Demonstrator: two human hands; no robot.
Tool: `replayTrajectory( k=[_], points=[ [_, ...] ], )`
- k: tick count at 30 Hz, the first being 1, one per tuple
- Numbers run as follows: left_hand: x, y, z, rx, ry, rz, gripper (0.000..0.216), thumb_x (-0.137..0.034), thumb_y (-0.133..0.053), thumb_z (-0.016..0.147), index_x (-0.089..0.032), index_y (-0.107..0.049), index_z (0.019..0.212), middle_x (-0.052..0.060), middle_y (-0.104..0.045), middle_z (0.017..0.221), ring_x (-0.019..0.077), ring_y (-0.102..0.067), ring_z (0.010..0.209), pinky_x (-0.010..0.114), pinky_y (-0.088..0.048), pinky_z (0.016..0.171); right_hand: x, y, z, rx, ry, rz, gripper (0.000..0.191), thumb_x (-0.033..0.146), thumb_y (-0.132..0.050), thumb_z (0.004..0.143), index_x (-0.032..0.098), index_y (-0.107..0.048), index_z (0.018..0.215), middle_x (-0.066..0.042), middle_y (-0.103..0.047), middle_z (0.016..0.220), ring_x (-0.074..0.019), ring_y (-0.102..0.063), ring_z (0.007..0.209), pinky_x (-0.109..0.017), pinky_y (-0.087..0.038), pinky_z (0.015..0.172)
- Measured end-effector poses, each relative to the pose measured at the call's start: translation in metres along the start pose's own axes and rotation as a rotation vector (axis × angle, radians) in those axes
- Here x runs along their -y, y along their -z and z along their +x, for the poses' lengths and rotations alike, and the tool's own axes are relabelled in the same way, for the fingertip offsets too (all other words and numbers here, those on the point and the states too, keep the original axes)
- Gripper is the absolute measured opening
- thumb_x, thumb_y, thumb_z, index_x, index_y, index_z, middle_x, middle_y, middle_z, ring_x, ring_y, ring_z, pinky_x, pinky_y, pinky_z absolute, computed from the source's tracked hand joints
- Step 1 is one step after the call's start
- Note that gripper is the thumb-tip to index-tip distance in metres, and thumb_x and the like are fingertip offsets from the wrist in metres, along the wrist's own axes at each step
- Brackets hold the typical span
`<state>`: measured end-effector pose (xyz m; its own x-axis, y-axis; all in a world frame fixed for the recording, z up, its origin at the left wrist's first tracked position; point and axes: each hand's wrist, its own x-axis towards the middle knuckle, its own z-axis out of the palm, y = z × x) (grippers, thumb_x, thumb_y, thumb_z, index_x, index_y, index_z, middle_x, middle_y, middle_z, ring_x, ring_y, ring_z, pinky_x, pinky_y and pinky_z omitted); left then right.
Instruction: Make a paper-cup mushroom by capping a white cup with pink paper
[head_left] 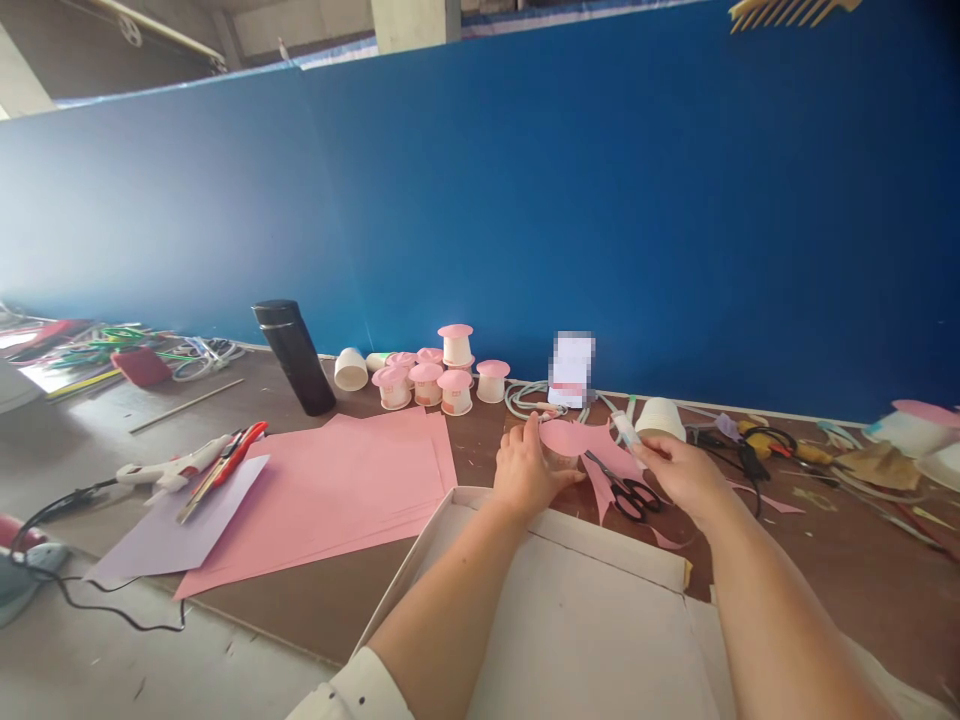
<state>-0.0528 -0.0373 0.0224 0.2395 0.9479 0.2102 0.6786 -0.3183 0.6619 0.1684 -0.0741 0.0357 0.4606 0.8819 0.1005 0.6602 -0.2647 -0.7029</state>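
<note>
My left hand (pixel 527 468) is closed around a small paper cup (pixel 561 458) with a pink paper piece (pixel 576 438) lying over its top. My right hand (pixel 679 468) is closed on a small glue stick (pixel 624 429), its tip near the pink paper. Black-handled scissors (pixel 624 488) lie on the brown table (pixel 840 560) between my hands. Pink offcuts trail under the scissors.
Several finished cups with pink tops (pixel 442 375) stand near a black flask (pixel 295 356). Pink paper sheets (pixel 337 490), a lilac sheet (pixel 180 525), a glue gun (pixel 176 468), red-handled pliers (pixel 225 465), an open white box lid (pixel 570 620), an upturned paper cup (pixel 660 417) and cables lie about.
</note>
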Motion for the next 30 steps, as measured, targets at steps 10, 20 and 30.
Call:
replayTrajectory(
  k=[10, 20, 30],
  points=[
    [-0.005, 0.010, -0.005, -0.337, -0.272, -0.168, 0.049, -0.052, -0.048, 0.090, -0.021, -0.050, 0.129, 0.010, -0.061, 0.116, 0.0223, -0.055, 0.109, 0.034, -0.043, 0.096, 0.029, 0.001, -0.024, 0.383, -0.067, 1.013, 0.033, 0.039, -0.085, 0.061, 0.017, -0.071, 0.080, -0.002, -0.062, 0.075, -0.0103, -0.052, 0.062, -0.019, -0.047, 0.053],
    [-0.010, 0.014, -0.013, -0.309, -0.347, -0.224, 0.038, -0.042, -0.034, 0.097, -0.023, -0.053, 0.124, 0.006, -0.065, 0.110, 0.0160, -0.060, 0.095, 0.028, -0.047, 0.091, 0.047, -0.008, -0.049, 0.565, -0.006, 1.049, 0.029, 0.035, -0.078, 0.074, 0.022, -0.070, 0.099, -0.005, -0.068, 0.091, -0.0153, -0.062, 0.075, -0.023, -0.053, 0.061],
    [-0.005, 0.006, -0.011, -0.355, -0.318, -0.482, 0.033, -0.039, -0.036, 0.097, -0.024, -0.054, 0.120, 0.003, -0.069, 0.114, 0.0158, -0.064, 0.102, 0.028, -0.048, 0.088, 0.059, -0.012, -0.063, 0.380, 0.087, 0.783, 0.036, 0.050, -0.070, 0.079, 0.021, -0.071, 0.100, 0.001, -0.056, 0.066, -0.0091, -0.047, 0.057, -0.020, -0.037, 0.048]
  ],
)
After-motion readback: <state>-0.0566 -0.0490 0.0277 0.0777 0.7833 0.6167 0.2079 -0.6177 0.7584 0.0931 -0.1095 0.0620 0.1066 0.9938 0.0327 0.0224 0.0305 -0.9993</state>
